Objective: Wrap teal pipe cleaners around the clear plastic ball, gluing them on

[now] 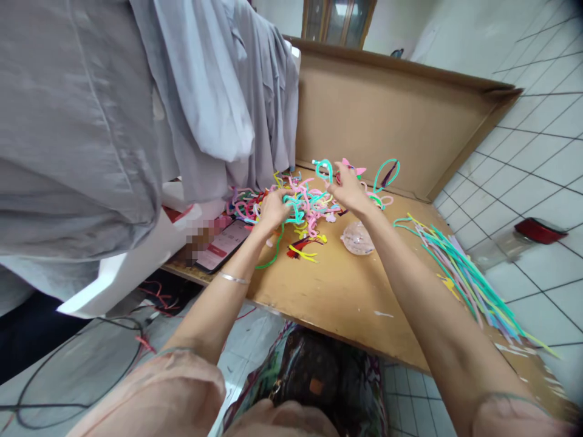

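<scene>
On the wooden table, a heap of bent, fuzzy craft stems (314, 203) in pink, teal, yellow and red lies near the back. My left hand (274, 209) is at the heap's left side, its fingers closed at teal stems. My right hand (348, 187) is raised over the heap's right part, fingers bent beside a curled teal stem (324, 170) with a white end. Pink pointed pieces (354, 168) show just behind that hand; whether it grips them is unclear. A teal loop with a dark tassel (387, 176) stands farther right. Below my right hand sits a clear round container (358, 238).
Long straight stems (464, 273) lie along the table's right side. A phone (223, 246) rests at the left edge. Grey cloth (204, 91) hangs at the left. A cardboard panel (387, 115) stands behind, and a tiled wall (537, 158) is on the right.
</scene>
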`<action>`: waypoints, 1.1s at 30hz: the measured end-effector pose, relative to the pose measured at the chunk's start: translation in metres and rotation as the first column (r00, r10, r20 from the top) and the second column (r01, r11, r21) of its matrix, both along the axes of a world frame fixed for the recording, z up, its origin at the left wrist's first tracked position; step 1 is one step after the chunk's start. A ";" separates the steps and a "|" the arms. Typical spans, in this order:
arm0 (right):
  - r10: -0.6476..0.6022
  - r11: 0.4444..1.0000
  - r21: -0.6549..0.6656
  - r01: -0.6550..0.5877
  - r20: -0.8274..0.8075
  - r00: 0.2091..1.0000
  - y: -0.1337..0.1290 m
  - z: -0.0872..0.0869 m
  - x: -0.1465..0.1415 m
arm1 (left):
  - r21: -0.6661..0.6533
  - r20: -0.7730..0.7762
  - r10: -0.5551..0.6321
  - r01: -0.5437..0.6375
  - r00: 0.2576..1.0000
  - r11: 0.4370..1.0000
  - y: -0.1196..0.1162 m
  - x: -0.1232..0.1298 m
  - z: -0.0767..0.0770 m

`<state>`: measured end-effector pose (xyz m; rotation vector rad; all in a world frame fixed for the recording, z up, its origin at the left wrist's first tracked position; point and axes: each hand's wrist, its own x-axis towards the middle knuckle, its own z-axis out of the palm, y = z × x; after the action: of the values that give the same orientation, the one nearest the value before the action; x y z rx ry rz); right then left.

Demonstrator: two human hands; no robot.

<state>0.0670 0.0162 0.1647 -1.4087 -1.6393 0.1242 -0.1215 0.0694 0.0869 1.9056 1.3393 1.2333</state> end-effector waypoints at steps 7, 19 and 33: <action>0.142 0.975 -0.152 -0.165 -0.152 0.978 -0.022 -0.057 -0.014 | -0.169 0.680 -0.068 0.247 0.730 0.954 -0.003 -0.001 0.006; -0.046 0.970 -0.231 -0.081 -0.497 0.867 -0.030 -0.061 -0.030 | -0.281 0.696 -0.240 0.565 0.676 0.775 -0.052 0.024 0.004; 0.109 0.896 -0.122 -0.427 -0.872 0.477 -0.071 -0.044 -0.019 | 0.153 -0.415 -0.187 0.271 0.890 0.950 -0.024 0.059 -0.022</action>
<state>0.0483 -0.0544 0.1209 -0.9911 -0.9646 1.1641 -0.0621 0.0450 0.0646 2.4855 1.1557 0.9272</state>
